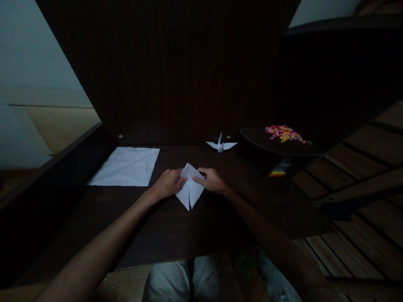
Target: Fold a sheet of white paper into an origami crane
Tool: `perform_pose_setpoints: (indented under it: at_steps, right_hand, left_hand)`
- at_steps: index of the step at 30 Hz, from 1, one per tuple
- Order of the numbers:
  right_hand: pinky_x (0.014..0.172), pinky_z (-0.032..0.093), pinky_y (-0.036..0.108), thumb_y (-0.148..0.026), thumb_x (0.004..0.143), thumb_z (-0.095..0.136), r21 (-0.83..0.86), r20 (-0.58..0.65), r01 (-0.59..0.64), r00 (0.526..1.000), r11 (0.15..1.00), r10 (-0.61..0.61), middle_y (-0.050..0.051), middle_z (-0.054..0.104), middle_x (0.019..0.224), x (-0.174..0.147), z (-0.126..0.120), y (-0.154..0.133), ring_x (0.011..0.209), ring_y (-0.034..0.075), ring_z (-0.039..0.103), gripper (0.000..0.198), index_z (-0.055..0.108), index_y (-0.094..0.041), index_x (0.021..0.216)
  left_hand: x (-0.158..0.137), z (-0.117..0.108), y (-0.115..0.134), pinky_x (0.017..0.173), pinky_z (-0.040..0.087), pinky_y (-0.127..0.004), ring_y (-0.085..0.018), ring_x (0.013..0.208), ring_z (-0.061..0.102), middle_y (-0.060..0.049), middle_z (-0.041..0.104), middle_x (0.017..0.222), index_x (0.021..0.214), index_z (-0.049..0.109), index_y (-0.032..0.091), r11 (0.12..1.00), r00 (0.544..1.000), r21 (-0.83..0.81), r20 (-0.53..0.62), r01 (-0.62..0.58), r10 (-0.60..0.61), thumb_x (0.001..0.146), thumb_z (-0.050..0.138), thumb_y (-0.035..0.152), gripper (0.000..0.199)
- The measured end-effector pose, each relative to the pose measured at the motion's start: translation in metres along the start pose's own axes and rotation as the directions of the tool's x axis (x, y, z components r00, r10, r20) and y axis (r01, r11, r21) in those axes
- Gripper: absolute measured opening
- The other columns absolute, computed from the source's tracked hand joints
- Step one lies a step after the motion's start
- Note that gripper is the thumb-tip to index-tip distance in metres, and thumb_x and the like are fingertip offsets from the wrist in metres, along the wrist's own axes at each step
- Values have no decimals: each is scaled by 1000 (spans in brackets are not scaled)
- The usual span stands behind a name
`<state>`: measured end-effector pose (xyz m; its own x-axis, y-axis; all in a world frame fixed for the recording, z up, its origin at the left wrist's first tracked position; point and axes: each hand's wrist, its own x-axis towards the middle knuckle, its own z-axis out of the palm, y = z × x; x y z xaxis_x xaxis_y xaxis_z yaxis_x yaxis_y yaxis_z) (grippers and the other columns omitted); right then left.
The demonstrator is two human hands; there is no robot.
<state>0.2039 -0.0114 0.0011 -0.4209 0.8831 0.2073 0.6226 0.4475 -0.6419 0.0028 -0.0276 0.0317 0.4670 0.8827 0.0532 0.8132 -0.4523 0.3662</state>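
Note:
A white folded paper (192, 193), diamond-shaped with a slit down its lower half, is held just over the dark desk. My left hand (170, 182) grips its left edge, thumb on top and fingers partly hidden behind. On the opposite edge, my right hand (213, 180) pinches the paper the same way, its thumb near the centre. Beyond my right hand stands a finished white paper crane (221, 146) with its wings spread. To the left lies a stack or sheet of creased white paper (127, 167), flat on the desk.
The dark wooden desk (151, 235) has a tall back panel (176, 75) and a raised left side (47, 167). A small shelf (256, 136) at right carries a pile of colourful small pieces (285, 133). Slatted wood (359, 243) is beyond the right edge.

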Motion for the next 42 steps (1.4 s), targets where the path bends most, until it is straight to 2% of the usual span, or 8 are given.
perform_pose_setpoints:
  at_steps: [4, 8, 19, 24, 27, 34, 38, 42]
  right_hand:
    - [59, 37, 23, -33, 82, 56, -11, 29, 64, 998, 998, -64, 2, 60, 70, 0, -2, 1, 66, 13, 54, 24, 65, -13, 70]
    - [64, 41, 24, -29, 80, 59, 19, 57, 116, 991, 993, -117, 5, 64, 80, -1, -1, 4, 74, 15, 58, 19, 69, -14, 73]
    - [66, 43, 25, -25, 78, 61, -34, 34, 145, 989, 989, -144, 6, 66, 85, -1, 2, 3, 76, 16, 59, 15, 70, -13, 73]
    - [69, 44, 26, -25, 79, 60, -16, 29, 141, 990, 990, -140, 8, 66, 88, -1, 2, 2, 79, 17, 60, 17, 70, -11, 77]
    - [68, 44, 24, -25, 79, 59, -13, 29, 139, 990, 990, -139, 7, 65, 87, -2, 2, 1, 77, 16, 60, 16, 70, -13, 76]
    - [63, 42, 22, -24, 78, 59, -11, 42, 169, 985, 986, -168, 5, 64, 84, -3, 2, 0, 70, 13, 57, 15, 68, -14, 71]
    - [61, 42, 23, -26, 78, 59, 0, 44, 160, 986, 987, -160, 5, 64, 85, -4, 1, -2, 68, 13, 57, 17, 67, -14, 70]
    - [62, 42, 23, -25, 78, 59, -2, 53, 151, 987, 989, -151, 6, 63, 85, -4, 0, -4, 68, 13, 57, 17, 67, -12, 70]
  left_hand:
    - [0, 1, -1, 68, 45, -26, -22, 79, 66, -9, 70, 84, 91, 63, 15, 1000, 1000, 3, 9, -13, 13, 89, 46, 31, 24]
    - [0, 1, 0, 70, 46, -27, -22, 78, 66, -10, 70, 85, 82, 65, 15, 999, 999, -21, 15, -48, 48, 87, 48, 28, 22]
    - [1, 4, -1, 89, 43, -27, -22, 101, 62, -8, 68, 109, 91, 69, 17, 994, 995, -60, 2, -95, 96, 83, 53, 24, 19]
    - [0, 1, 2, 78, 46, -29, -24, 86, 65, -10, 71, 92, 87, 68, 16, 999, 999, -2, -5, -38, 38, 83, 51, 28, 21]
    - [0, 2, 2, 76, 46, -28, -23, 83, 65, -8, 70, 88, 83, 67, 17, 999, 999, -13, -14, -52, 52, 82, 52, 27, 18]
    - [1, 0, -3, 84, 44, -26, -20, 92, 64, -6, 70, 99, 67, 65, 18, 987, 989, -71, 26, -142, 144, 80, 53, 27, 20]
    - [0, -5, -6, 89, 43, -29, -22, 100, 62, -6, 69, 107, 73, 68, 19, 983, 986, -109, 65, -148, 156, 82, 51, 27, 22]
    - [1, -6, -12, 85, 45, -26, -21, 96, 64, -5, 69, 107, 73, 69, 19, 969, 978, -181, 92, -168, 187, 84, 51, 29, 23]
